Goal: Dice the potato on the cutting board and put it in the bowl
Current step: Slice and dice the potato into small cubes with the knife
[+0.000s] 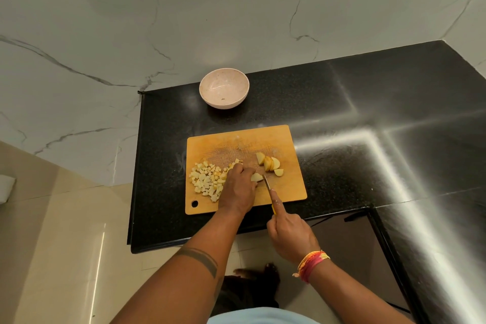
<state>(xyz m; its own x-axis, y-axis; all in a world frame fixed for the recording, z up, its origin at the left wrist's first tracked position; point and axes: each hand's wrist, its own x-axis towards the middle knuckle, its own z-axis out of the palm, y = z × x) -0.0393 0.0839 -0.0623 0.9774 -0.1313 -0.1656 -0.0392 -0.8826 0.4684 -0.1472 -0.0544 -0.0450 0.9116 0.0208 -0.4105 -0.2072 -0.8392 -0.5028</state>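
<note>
You are pinning a pale potato slice (256,177) to the rectangular orange-brown cutting board (289,192) with your left hand (238,189), fingers closed down on it. Your right hand (289,234) is gripping a yellow-handled knife (267,183), forefinger lying along the blade, the tip touching the slice. Diced potato cubes (206,181) are lying at the board's left; uncut slices (271,164) at its right. The round pinkish bowl (224,88) is sitting on the black speckled worktop (342,102) beyond the board.

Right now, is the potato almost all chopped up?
About halfway. A pile of diced cubes sits on the cutting board. The left hand steadies one piece while the right hand works the knife. Several wedges wait, and the bowl holds no potato.
</note>
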